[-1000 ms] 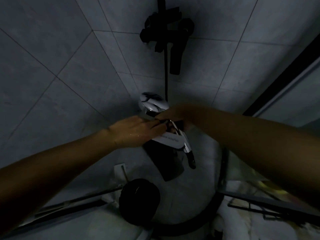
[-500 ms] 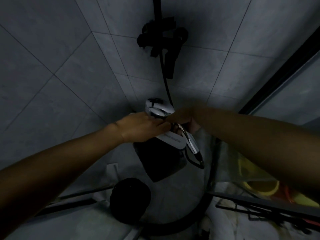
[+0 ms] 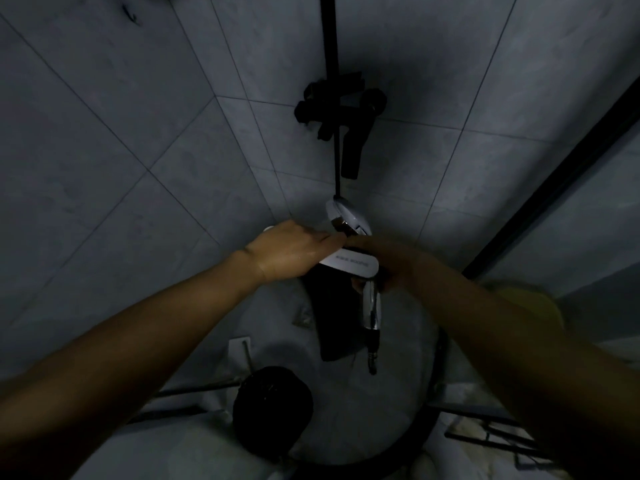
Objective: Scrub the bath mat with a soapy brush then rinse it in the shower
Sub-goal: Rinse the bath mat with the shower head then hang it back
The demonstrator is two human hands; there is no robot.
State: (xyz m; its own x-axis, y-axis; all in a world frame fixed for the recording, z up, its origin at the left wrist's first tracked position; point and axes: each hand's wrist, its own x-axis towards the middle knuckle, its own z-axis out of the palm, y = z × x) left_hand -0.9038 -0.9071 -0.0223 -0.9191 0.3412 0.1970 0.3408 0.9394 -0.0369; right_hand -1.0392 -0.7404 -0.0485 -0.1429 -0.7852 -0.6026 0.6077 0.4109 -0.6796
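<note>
In the dim shower stall my hands meet over the floor. My left hand point(image 3: 294, 251) grips a white bar-shaped piece with small print point(image 3: 351, 263); whether it is the brush I cannot tell. A dark mat point(image 3: 334, 317) hangs straight down below it. My right hand point(image 3: 391, 261) grips the chrome handle point(image 3: 372, 306) of a hand shower. Its white head point(image 3: 348, 218) points up toward the wall and its hose end hangs down.
A black mixer tap point(image 3: 341, 105) and riser pipe point(image 3: 329, 36) sit on the tiled corner wall. A black round object point(image 3: 273, 410) stands on the floor near me. The dark door frame point(image 3: 554, 178) runs along the right, with something yellow point(image 3: 519, 296) behind my right arm.
Both hands have shifted slightly right with the white piece and the shower. The chrome handle now hangs more vertically. The view has tilted, so the wall tap sits lower.
</note>
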